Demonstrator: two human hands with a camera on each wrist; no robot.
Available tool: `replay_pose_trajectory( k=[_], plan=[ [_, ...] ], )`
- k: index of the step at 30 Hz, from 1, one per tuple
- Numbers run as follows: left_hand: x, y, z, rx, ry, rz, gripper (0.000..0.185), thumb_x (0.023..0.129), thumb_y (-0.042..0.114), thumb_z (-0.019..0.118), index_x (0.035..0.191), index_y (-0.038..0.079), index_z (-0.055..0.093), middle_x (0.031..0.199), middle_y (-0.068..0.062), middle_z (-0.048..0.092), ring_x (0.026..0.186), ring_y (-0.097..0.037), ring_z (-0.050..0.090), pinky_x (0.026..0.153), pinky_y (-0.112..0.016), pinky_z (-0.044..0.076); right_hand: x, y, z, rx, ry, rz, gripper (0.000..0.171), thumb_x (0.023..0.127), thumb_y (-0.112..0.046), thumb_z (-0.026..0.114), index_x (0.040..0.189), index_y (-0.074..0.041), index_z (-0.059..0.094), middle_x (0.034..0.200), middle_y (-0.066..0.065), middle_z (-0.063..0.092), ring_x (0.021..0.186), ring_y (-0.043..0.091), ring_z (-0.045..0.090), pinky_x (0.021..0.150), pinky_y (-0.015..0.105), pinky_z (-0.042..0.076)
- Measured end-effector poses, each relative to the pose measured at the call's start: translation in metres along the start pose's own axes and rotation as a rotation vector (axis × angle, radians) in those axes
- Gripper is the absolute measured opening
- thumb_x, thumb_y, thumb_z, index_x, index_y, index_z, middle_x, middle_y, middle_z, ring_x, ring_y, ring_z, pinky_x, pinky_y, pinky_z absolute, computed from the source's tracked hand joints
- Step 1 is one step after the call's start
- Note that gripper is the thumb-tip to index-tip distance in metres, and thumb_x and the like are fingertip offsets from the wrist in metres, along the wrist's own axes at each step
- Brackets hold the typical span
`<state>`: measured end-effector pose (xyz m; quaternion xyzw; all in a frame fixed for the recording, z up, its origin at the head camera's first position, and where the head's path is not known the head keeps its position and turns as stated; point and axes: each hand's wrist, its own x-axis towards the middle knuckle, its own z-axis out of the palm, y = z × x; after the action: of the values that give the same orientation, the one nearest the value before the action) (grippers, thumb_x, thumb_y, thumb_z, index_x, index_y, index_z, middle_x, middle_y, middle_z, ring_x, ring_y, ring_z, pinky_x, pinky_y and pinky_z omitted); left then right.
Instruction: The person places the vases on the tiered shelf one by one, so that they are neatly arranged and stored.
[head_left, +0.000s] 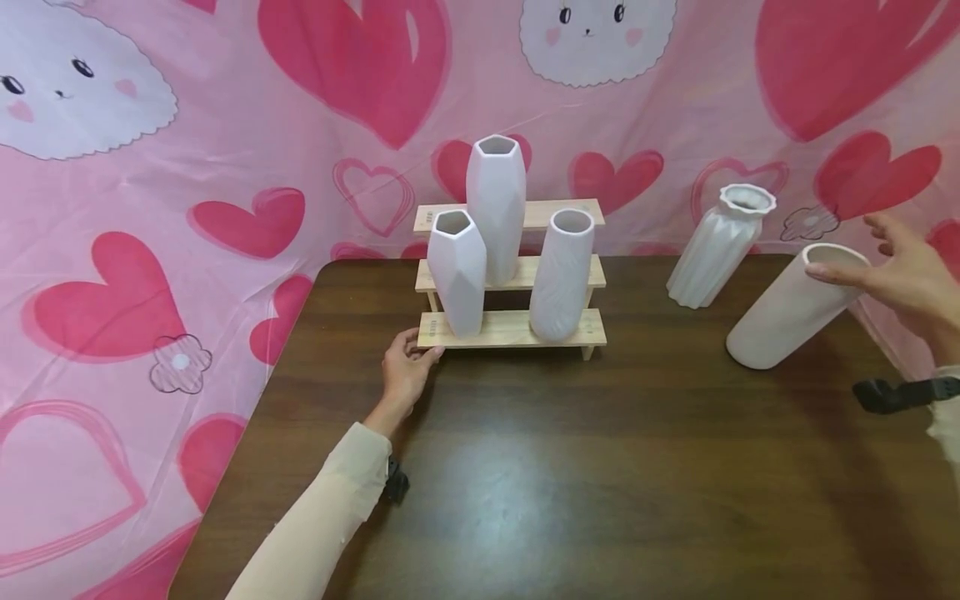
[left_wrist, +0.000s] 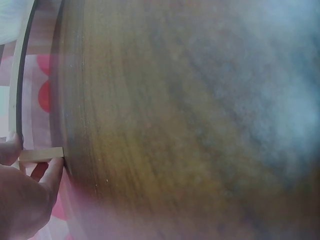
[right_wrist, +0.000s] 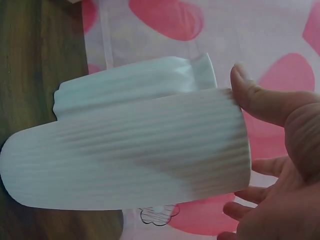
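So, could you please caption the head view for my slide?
Left hand holds the wooden stepped rack; right hand touches a tilted white vase.

Your left hand [head_left: 405, 371] is extended forward, fingers pinching. Your right hand [head_left: 903, 275] is raised, fingers spread and straight.

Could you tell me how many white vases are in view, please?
5: a short faceted vase and a cylinder vase on the bottom step, a tall faceted vase on the middle step, a fluted vase on the table, and a ribbed vase at the right hand.
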<state>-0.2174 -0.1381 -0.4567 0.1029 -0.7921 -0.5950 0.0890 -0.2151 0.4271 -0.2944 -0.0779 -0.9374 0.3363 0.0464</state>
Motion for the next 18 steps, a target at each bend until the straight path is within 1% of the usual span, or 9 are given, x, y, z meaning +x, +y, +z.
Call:
replay_pose_trajectory(
  k=[3,6,8,9,11,13,15,16,18],
  plan=[
    [-0.0002,0.0007,-0.0001,-0.002,-0.001,-0.002,0.049,0.074,0.015,0.070,0.118,0.009,0.048,0.101,-0.006,0.061,0.087,-0.017,0.060,0.071,-0.028,0.051,0.0001,0.0026,0.0016,0.030,-0.033,0.004,0.089,0.079,-0.039,0.061,0.138,-0.036,-0.006,0.144,0.021,-0.008,0.124,0.051,0.000,0.087,0.069,0.016],
    [-0.0004,0.0015,-0.0001,0.003,-0.002,0.000,0.049,0.075,0.016,0.070,0.118,0.009,0.048,0.102,-0.006,0.060,0.087,-0.018,0.060,0.071,-0.028,0.051,0.0000,0.0036,0.0026,0.051,-0.065,0.006,0.088,0.081,-0.038,0.060,0.139,-0.031,-0.006,0.144,0.023,-0.003,0.122,0.052,0.008,0.087,0.067,0.020],
    [-0.0006,0.0021,-0.0003,0.002,-0.002,0.000,0.049,0.075,0.015,0.070,0.119,0.009,0.048,0.103,-0.007,0.060,0.088,-0.018,0.059,0.072,-0.029,0.051,-0.0002,0.0041,0.0029,0.046,-0.064,0.004,0.086,0.081,-0.036,0.061,0.141,-0.026,0.000,0.144,0.023,0.004,0.119,0.048,0.017,0.090,0.051,0.037],
    [-0.0007,0.0020,-0.0005,0.005,-0.006,-0.002,0.050,0.075,0.016,0.070,0.119,0.009,0.047,0.104,-0.008,0.060,0.089,-0.019,0.059,0.072,-0.029,0.051,-0.0003,0.0039,0.0033,0.036,-0.061,0.004,0.085,0.081,-0.036,0.061,0.142,-0.023,0.003,0.143,0.023,0.007,0.117,0.047,0.021,0.087,0.049,0.040],
    [-0.0009,0.0018,-0.0006,0.008,-0.013,-0.009,0.051,0.075,0.017,0.069,0.120,0.009,0.046,0.105,-0.008,0.060,0.089,-0.019,0.059,0.072,-0.029,0.051,-0.0004,0.0044,0.0043,0.033,-0.056,-0.001,0.081,0.080,-0.035,0.062,0.142,-0.019,0.012,0.141,0.021,0.015,0.112,0.042,0.026,0.075,0.028,0.048],
    [-0.0013,0.0015,-0.0007,0.003,-0.018,-0.017,0.052,0.075,0.017,0.069,0.121,0.009,0.046,0.106,-0.008,0.059,0.090,-0.018,0.059,0.073,-0.029,0.051,-0.0011,0.0043,0.0057,0.025,-0.058,0.000,0.081,0.079,-0.036,0.063,0.141,-0.014,0.016,0.139,0.022,0.018,0.109,0.041,0.025,0.075,0.028,0.047],
    [-0.0015,0.0011,-0.0008,0.002,-0.021,-0.020,0.052,0.075,0.017,0.069,0.121,0.009,0.046,0.106,-0.007,0.059,0.090,-0.018,0.059,0.073,-0.028,0.051,-0.0019,0.0042,0.0076,0.021,-0.064,0.003,0.083,0.078,-0.038,0.063,0.141,-0.011,0.015,0.137,0.025,0.018,0.110,0.042,0.022,0.085,0.049,0.041],
    [-0.0016,0.0013,-0.0008,-0.001,-0.019,-0.020,0.051,0.075,0.017,0.069,0.120,0.009,0.046,0.105,-0.007,0.059,0.090,-0.018,0.059,0.073,-0.028,0.051,-0.0024,0.0044,0.0086,0.022,-0.065,0.006,0.084,0.078,-0.038,0.063,0.141,-0.011,0.015,0.136,0.026,0.018,0.110,0.043,0.021,0.086,0.051,0.039],
    [-0.0019,0.0016,-0.0011,-0.003,-0.018,-0.020,0.051,0.075,0.016,0.069,0.120,0.009,0.046,0.104,-0.007,0.060,0.090,-0.019,0.059,0.073,-0.029,0.051,-0.0035,0.0045,0.0101,0.010,-0.063,0.011,0.088,0.077,-0.040,0.063,0.141,-0.009,0.011,0.135,0.029,0.017,0.109,0.047,0.020,0.084,0.066,0.026]
  ],
)
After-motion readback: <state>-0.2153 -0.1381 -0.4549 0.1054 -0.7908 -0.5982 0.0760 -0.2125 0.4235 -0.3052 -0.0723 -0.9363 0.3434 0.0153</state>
